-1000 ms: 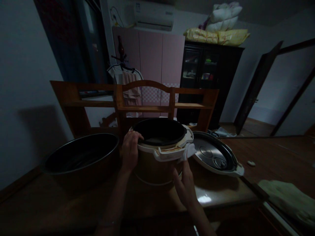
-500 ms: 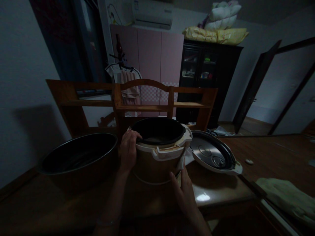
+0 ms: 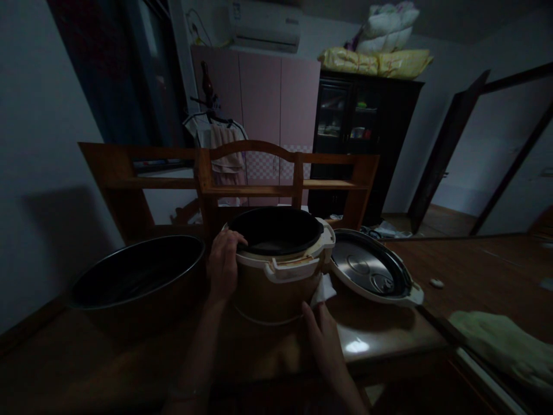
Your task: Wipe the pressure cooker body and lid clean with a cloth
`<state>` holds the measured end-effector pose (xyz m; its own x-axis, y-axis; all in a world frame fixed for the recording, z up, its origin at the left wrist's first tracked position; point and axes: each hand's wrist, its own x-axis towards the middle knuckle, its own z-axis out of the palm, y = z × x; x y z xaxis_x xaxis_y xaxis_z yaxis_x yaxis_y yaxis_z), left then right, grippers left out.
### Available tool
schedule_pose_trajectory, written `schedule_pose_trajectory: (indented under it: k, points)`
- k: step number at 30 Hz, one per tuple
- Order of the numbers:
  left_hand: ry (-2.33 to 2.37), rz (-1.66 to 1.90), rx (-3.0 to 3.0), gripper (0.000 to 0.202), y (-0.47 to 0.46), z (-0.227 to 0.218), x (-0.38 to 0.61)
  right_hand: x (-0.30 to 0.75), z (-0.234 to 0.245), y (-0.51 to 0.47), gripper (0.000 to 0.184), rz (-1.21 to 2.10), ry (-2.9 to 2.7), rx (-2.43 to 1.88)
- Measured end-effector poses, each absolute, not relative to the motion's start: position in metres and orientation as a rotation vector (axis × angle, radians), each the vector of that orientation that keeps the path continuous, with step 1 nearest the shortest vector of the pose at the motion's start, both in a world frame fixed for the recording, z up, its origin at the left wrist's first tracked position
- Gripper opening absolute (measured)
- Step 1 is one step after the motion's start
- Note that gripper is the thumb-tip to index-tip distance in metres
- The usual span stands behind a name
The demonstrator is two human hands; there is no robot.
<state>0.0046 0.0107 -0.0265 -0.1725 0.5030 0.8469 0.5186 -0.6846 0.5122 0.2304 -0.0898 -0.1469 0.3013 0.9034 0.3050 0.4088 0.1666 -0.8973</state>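
Dim light covers the room: on my head feed, a pink wardrobe point(image 3: 261, 104) and a black cabinet point(image 3: 367, 158) stand beyond a wooden shelf rack point(image 3: 250, 189) at the tabletop's back edge. On the tabletop point(image 3: 384, 337), I locate the cooker body point(image 3: 263, 291) upright near the middle, between back and near edges, its dark opening uncovered. Toward the left edge sits a wide dark pot point(image 3: 142, 316); toward the right edge lies the lid point(image 3: 358, 264), metal underside up, its handle tab pointing to that edge.

Left hand point(image 3: 223, 265): grasping the cooker body's rim on the left, fingers curled over the top. Right hand point(image 3: 318, 317): pinching a white tissue, or thin cloth point(image 3: 325, 288), low beside the cooker body's right wall, below the cream handle point(image 3: 294, 270). I cannot confirm whether the white material touches the wall.

Step in hand, by my assessment: wiping the outer wall with the left hand as brace. Next move calls for a firm left-hand hold, the white material laid flat on the wall, and light, even strokes. Caution: excess side pressure could slide the cooker body toward the pot.
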Motion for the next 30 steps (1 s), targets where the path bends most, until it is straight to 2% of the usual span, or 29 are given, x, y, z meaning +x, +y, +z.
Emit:
schedule_pose_trajectory:
  k: [12,19,30]
  points:
    - [-1.245,-2.076,-2.013,0.044,0.010,-0.026,0.005,0.210,-0.148,-0.105,0.045,0.431,-1.316,-1.370]
    - [-1.237,-2.075,-2.001,0.044,0.009,-0.025,0.006,0.201,-0.145,-0.108,0.068,0.424,-1.464,-1.232]
    - [-1.266,-2.067,-2.030,0.044,0.006,-0.023,0.006,0.217,-0.104,-0.086,0.081,0.112,-1.700,-1.110]
